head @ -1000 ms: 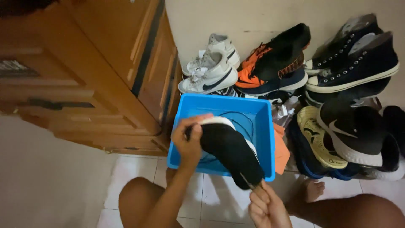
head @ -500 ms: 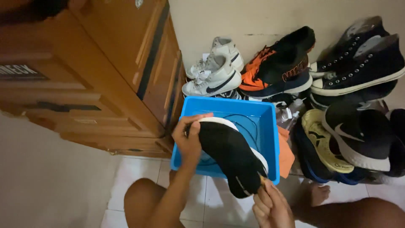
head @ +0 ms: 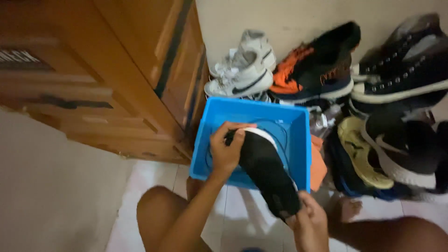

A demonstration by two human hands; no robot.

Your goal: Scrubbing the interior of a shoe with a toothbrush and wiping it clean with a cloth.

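A black shoe with a white sole edge point(head: 266, 172) is held sole-up over a blue plastic tub point(head: 298, 130) on the floor. My left hand point(head: 226, 151) grips the shoe's far end, above the inside of the tub. The near end sticks out past the tub's front rim, and my right hand point(head: 308, 221) holds it there. My bare knees show below, on both sides of the hands.
A wooden cabinet point(head: 107, 79) with drawers stands at the left, close against the tub. Several shoes are piled along the wall: white sneakers point(head: 242, 74), an orange and black pair point(head: 317, 65), black high-tops point(head: 401, 70), and a black and yellow pair point(head: 373, 154). White floor tiles point(head: 154, 172) lie in front.
The shoe has tilted slightly, its near end lower and further toward me; both hands stay on it. The view has shifted a little.
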